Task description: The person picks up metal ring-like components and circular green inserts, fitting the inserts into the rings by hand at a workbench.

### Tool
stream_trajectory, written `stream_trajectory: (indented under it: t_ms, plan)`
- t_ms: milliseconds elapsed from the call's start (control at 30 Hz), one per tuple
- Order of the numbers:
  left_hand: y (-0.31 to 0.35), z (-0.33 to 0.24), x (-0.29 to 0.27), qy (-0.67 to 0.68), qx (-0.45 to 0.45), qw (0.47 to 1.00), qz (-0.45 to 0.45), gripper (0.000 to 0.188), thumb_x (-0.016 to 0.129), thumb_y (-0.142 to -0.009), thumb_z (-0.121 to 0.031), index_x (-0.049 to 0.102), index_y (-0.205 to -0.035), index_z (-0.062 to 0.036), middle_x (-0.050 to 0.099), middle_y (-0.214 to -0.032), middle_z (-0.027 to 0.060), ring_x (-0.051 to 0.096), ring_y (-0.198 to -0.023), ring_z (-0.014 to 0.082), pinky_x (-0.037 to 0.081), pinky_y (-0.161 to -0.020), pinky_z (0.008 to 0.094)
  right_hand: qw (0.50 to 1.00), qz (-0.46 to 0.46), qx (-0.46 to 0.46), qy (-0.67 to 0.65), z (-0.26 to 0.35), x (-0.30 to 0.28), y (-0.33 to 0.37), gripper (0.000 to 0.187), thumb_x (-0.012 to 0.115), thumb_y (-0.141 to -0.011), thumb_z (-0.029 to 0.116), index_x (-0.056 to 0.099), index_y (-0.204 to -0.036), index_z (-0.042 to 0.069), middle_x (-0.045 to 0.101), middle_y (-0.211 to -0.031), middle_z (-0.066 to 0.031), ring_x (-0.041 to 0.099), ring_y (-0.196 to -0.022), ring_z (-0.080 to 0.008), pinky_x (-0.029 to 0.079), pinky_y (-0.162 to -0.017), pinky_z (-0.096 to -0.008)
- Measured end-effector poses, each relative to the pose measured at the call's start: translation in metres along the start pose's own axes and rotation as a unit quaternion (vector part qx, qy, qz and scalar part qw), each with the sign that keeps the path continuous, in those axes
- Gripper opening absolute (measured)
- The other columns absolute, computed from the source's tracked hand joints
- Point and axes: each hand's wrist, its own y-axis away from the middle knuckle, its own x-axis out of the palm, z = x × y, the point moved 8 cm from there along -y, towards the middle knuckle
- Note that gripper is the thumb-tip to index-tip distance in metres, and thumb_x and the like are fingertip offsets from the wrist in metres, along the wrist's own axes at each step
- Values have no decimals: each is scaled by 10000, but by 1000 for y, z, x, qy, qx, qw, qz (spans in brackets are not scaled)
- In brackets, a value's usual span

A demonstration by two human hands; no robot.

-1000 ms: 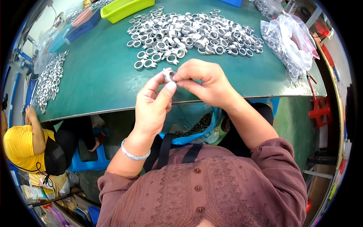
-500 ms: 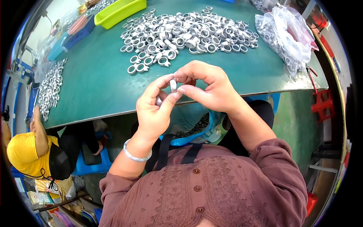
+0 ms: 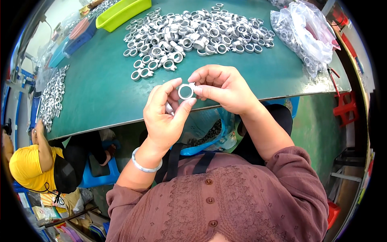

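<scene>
And the right hand (image 3: 225, 90) pinches a metal ring (image 3: 180, 93) at its lug, the left hand (image 3: 161, 113), curled round a second metal piece (image 3: 169, 107), framing it near the surface's front edge! Open green surface (image 3: 100, 97) separates them from the heaped rings (image 3: 197, 34), widening leftward.

Bright colours at left and right

On the far side of the green table (image 3: 96, 88), a long, lime-green tray (image 3: 123, 15). Farther left, a pink tray (image 3: 79, 29) and a dark blue bin (image 3: 82, 42), close together. At the left end, a co-worker (image 3: 32, 163) in yellow, with a blue stool (image 3: 98, 173) just beside. Toward the lower left, yellow packages (image 3: 60, 205) and, below them, purple items (image 3: 71, 234) too small to tell. At the right edge, a red-handled tool (image 3: 333, 80); near it, a red stool (image 3: 345, 111) on green floor (image 3: 314, 129).
</scene>
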Motion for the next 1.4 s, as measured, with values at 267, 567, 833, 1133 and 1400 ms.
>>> stream_trajectory:
  t_ms: [267,567,833,1133,1400]
  plan:
    - [2,11,6,55,-65,996,24,387,654,-736,15,509,-1095,27,557,-858,15,485,-717,40,398,-617,150,1000,-14,6,-8,-2,-4,1,154,558,-799,-8,565,-952,-26,594,-820,-34,552,-747,-74,459,-669,-207]
    - [1,13,9,116,-79,989,36,351,620,-768,13,505,-1098,42,557,-875,13,488,-744,48,417,-661,167,999,-33,17,9,-2,-7,1,147,574,-796,15,574,-937,-26,593,-772,-29,537,-667,-62,450,-602,-196]
    - [1,17,11,197,-149,969,29,298,601,-797,-28,524,-1078,37,535,-833,-3,447,-667,24,362,-564,137,998,-48,33,33,-2,-9,1,149,593,-796,50,581,-927,-19,584,-723,-21,520,-602,-59,435,-547,-191]
    - [2,17,14,229,-159,959,45,350,583,-782,13,496,-1121,34,560,-910,33,499,-763,56,405,-646,158,998,-28,-37,40,2,-7,1,132,554,-802,-10,573,-932,-19,593,-800,-31,540,-720,-68,448,-649,-202]
    - [2,17,13,216,-135,965,60,385,605,-763,28,494,-1131,30,557,-937,37,502,-794,65,409,-686,169,990,-40,-83,105,12,-6,2,121,551,-788,-49,584,-898,-13,600,-827,-28,549,-770,-78,452,-712,-221]
